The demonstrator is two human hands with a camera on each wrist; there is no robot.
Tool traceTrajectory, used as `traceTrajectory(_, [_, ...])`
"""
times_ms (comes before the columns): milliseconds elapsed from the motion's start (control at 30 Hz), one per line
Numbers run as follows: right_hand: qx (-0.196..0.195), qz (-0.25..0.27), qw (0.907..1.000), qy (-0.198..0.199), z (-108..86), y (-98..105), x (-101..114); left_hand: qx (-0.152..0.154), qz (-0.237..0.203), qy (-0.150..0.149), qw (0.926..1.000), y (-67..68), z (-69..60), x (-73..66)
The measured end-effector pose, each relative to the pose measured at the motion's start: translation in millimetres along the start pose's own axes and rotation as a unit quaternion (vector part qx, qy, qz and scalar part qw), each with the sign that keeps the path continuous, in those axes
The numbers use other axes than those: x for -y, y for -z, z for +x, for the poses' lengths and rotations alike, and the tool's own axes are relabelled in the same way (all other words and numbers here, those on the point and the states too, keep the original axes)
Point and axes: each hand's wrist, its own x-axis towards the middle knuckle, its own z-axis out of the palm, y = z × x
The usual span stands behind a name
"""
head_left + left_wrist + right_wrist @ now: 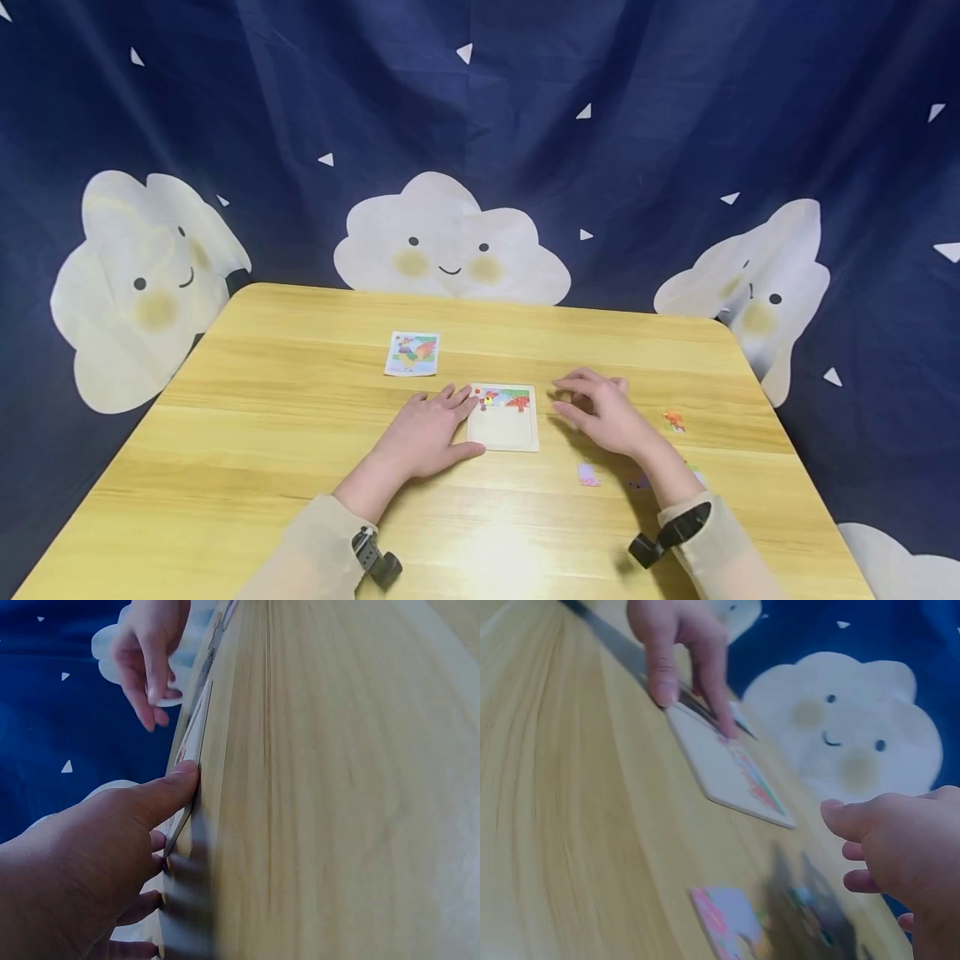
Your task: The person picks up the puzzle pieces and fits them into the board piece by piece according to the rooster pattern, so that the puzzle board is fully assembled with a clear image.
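A white square puzzle tray (pixel 502 429) lies on the table, with fitted picture pieces (pixel 504 398) along its far side. My left hand (pixel 431 433) rests at the tray's left edge. Its thumb touches the near left corner and its fingers reach onto the far left part. My right hand (pixel 603 412) hovers over the table to the right of the tray, fingers loosely bent. The right wrist view shows its thumb apart from the fingers, with nothing visible between them. Beneath it, a lilac and pink puzzle piece (pixel 724 919) and a shadowed colourful piece (pixel 810 911) lie on the wood.
A picture card (pixel 412 354) of a colourful bird lies behind the tray, to the left. An orange piece (pixel 673 421) lies right of my right hand. Near the right wrist are a dark purple piece (pixel 639 482) and a partly hidden green and blue piece (pixel 695 473).
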Motion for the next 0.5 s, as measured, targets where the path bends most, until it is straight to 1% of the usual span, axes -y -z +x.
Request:
traceTrajectory(100, [-0.013,0.001,0.9999,-0.002,-10.9,13,-7,-0.001,0.001,0.002,1.0000,-0.3,0.5,0.4])
traceTrajectory(200, [-0.029,-0.010,0.9995,-0.009,-20.5,23,-13,-0.002,0.000,0.003,1.0000,-0.2,1.0,0.4])
traceTrajectory(267, [-0.030,-0.018,0.9993,-0.016,-26.2,28,-16,-0.002,-0.002,0.004,1.0000,-0.2,0.7,0.3])
traceTrajectory(367, [-0.015,-0.034,0.9989,-0.028,-33.5,31,-18,0.000,0.000,0.004,1.0000,-1.4,0.4,0.4])
traceTrajectory(500, [0.027,-0.047,0.9979,-0.034,-40.1,28,-20,0.001,0.005,0.001,1.0000,-4.0,-0.1,0.5])
